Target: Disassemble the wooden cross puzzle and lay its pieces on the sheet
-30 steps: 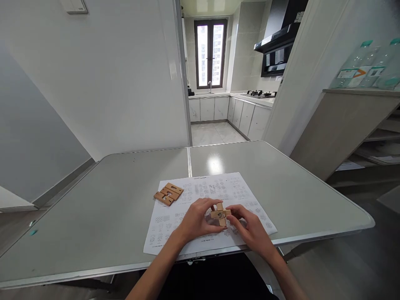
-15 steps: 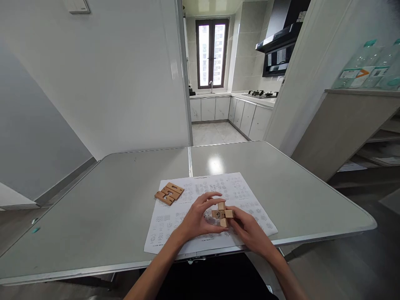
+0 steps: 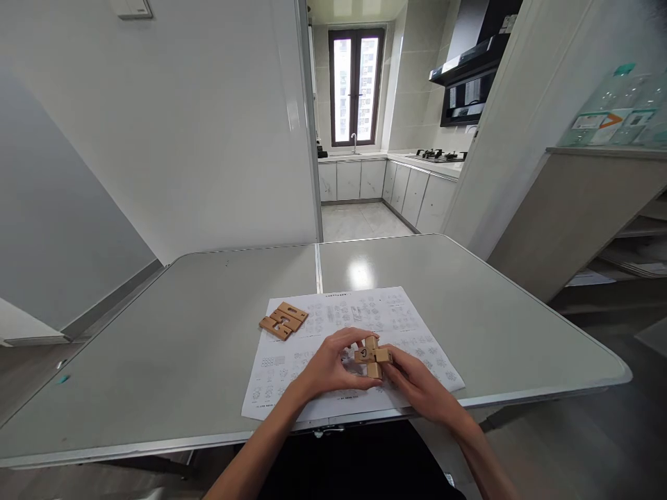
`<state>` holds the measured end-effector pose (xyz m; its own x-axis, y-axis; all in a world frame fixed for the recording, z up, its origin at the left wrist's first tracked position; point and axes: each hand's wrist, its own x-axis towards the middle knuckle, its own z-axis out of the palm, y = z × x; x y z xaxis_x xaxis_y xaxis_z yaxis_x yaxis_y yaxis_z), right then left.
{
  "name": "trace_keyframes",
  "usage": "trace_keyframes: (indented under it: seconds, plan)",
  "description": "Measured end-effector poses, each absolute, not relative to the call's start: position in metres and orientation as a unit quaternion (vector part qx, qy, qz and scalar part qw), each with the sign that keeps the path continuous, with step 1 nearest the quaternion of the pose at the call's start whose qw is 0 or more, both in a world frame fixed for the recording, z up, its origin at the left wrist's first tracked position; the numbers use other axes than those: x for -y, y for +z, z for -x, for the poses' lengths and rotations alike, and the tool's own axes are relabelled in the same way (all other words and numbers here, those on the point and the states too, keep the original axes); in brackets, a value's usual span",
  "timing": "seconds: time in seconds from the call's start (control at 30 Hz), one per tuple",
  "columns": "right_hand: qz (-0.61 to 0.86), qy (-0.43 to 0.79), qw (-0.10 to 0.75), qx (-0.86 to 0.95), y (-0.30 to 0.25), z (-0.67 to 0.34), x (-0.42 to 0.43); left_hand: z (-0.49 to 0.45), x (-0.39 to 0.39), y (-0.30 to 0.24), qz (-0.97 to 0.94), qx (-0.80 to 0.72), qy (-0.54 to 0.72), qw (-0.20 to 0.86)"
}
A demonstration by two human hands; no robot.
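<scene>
A small wooden cross-shaped puzzle (image 3: pixel 372 355) is held just above a printed paper sheet (image 3: pixel 396 317) near the table's front edge. My left hand (image 3: pixel 331 366) curls round its left side, fingers pinched on the wood. From the right, my right hand (image 3: pixel 417 386) grips the same puzzle with closed fingers. A dark round mark shows on the puzzle's front face. Three flat notched wooden pieces (image 3: pixel 283 320) lie side by side on the sheet's far left corner, apart from both hands.
The grey folding table (image 3: pixel 182 333) has a seam down its middle and rounded corners. Beyond it a doorway opens into a kitchen (image 3: pixel 375 180). A shelf unit (image 3: pixel 599 208) with plastic bottles on top stands at the right.
My left fingers, lifted and spread half a second ago, have closed back onto the puzzle. The puzzle stays in about the same place between both hands.
</scene>
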<state>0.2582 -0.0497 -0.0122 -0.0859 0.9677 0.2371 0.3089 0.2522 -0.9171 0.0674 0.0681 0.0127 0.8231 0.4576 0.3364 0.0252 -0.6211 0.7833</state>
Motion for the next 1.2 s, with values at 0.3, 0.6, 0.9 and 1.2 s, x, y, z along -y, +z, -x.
trace_keyframes:
  seconds: [0.3,0.6,0.9,1.2]
  plan:
    - [0.512,0.375,0.446,0.632,-0.016,-0.263,0.05,-0.067,-0.068,0.014,-0.848,-0.151,0.252,0.442]
    - [0.51,0.394,0.43,0.632,-0.018,-0.262,0.051,-0.069,-0.066,0.014,-0.835,-0.151,0.255,0.464]
    - [0.509,0.413,0.422,0.626,-0.018,-0.264,0.05,-0.068,-0.066,0.013,-0.831,-0.152,0.246,0.475]
    - [0.475,0.451,0.448,0.609,-0.009,-0.268,0.053,-0.065,-0.067,0.013,-0.832,-0.131,0.215,0.494]
